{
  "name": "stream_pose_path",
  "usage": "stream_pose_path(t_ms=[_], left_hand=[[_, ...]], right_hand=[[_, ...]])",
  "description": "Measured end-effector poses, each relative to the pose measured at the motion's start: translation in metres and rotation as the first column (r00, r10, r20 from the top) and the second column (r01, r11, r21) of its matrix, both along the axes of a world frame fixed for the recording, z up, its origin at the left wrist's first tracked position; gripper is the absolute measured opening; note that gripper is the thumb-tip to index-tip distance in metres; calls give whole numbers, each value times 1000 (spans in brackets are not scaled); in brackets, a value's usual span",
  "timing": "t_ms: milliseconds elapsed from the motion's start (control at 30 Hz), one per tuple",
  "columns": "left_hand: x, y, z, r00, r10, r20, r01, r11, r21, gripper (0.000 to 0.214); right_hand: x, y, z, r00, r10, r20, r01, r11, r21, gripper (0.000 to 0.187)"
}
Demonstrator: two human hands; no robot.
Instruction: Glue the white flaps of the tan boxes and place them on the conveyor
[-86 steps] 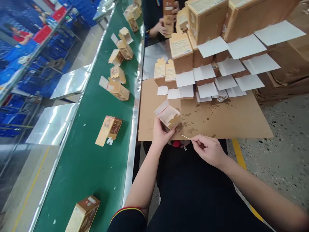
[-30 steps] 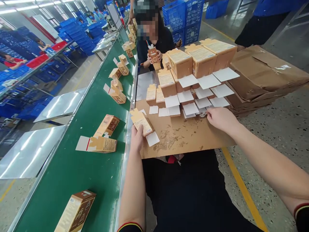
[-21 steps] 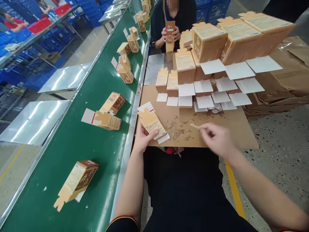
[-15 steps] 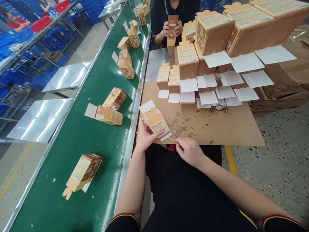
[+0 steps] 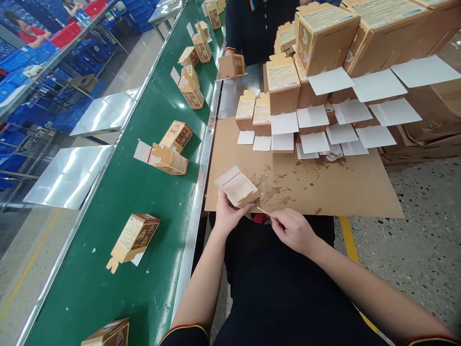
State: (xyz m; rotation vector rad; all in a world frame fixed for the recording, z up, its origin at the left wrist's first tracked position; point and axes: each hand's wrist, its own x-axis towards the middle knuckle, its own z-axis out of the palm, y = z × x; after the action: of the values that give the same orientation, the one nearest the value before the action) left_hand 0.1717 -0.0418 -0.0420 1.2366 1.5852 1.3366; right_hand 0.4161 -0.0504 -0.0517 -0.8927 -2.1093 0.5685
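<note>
Closest to me, at the near edge of the cardboard sheet (image 5: 342, 192), the person's left hand (image 5: 227, 218) is curled around a small folding carton (image 5: 237, 188). Thumb and fingers grip its lower end, so the carton tilts above the sheet's near left corner with its white, red-striped flap facing up. The right hand (image 5: 293, 231) sits just off the sheet's near edge, right beside the other, thumb and forefinger pinched on a thin wooden stick (image 5: 262, 210) whose tip is at the carton's lower corner. Brown smears (image 5: 275, 185) mark the sheet towards its middle. Along the sheet's far side stand rows of upright cartons (image 5: 284, 81), their white flaps hanging open towards me. Left of the sheet runs a green conveyor belt (image 5: 118, 288) carrying closed cartons (image 5: 137, 235) lying on their sides. Beyond the sheet's far edge, a co-worker in dark clothes (image 5: 252, 29) has another carton (image 5: 232, 66), blurred, at the end of one arm.
</note>
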Motion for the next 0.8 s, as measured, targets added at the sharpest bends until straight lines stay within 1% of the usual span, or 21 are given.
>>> stream_pose_path(t_ms=[100,167,267,367,433,467,500,533,567,633,667,700,767,800], left_hand=[[5,-6,-3,997,40,-71,-40,999,3,85],[6,-5,-5,995,51,-91,-51,999,-1,83],[10,-1,-9,994,63,-94,-63,998,0,83],[17,0,-9,996,57,-73,-56,998,16,80],[14,-2,-8,995,62,-72,-60,998,35,82],[6,-4,-6,993,92,-77,-89,995,45,84],[-5,-7,-5,985,152,-81,-148,987,57,87],[-22,-9,-2,967,239,-82,-234,969,74,89],[-42,-12,1,936,342,-77,-335,937,100,93],[-89,-15,6,852,520,-54,-506,847,163,99],[-113,-14,9,820,571,-43,-554,810,190,102],[-135,-13,10,802,596,-44,-578,792,195,102],[-167,-9,10,786,613,-84,-600,788,142,99],[-177,-6,9,781,614,-116,-607,790,89,96]], right_hand=[[22,-10,9,999,-41,-31,37,994,-106,26],[29,-17,13,997,-57,-46,49,987,-150,25],[29,-25,15,995,-50,-81,34,982,-184,22],[22,-25,18,992,-22,-122,-5,977,-214,22],[22,-22,21,989,-32,-144,-4,970,-241,22],[24,-20,23,987,-51,-152,11,967,-255,22],[28,-17,25,984,-76,-158,32,964,-264,21],[32,-15,26,981,-107,-164,60,961,-270,20],[36,-12,27,976,-141,-167,91,957,-275,20],[43,-5,27,964,-204,-170,151,948,-280,19],[45,-2,27,958,-228,-171,174,944,-282,19],[45,2,27,955,-241,-172,186,941,-283,20],[42,9,28,955,-237,-179,182,943,-279,21],[41,12,29,956,-228,-184,173,946,-274,21]])
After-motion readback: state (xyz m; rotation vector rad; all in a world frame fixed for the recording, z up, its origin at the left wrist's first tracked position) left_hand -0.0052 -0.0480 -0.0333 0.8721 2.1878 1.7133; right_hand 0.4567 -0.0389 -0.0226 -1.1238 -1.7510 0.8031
